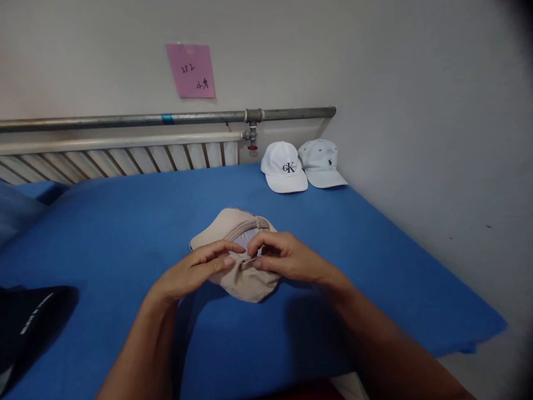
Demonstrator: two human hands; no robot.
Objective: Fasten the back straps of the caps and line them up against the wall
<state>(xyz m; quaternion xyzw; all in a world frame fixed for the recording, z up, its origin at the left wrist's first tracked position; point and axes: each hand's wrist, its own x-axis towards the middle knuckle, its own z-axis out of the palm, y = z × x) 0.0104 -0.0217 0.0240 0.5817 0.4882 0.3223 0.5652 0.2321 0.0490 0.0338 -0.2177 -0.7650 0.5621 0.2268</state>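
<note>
A beige baseball cap [250,286] lies on the blue surface in front of me, its brim [220,228] pointing to the upper left. Its opening faces up, so the sweatband and part of the lining show. My right hand [287,255] is closed, thumb and index finger pinching the cap's back edge. On the other side, my left hand [200,269] rests against the cap, thumb and fingertips around the same edge near the right fingers. Its remaining fingers are partly hidden. The closure between my fingertips is too small to make out.
A white cap with CK lettering [284,166] and a pale cap with a small dark emblem [320,162] stand at the far right corner. A dark cap [29,322] lies at left. Behind the blue surface [137,216] run a radiator [158,158] and a metal pipe [125,120].
</note>
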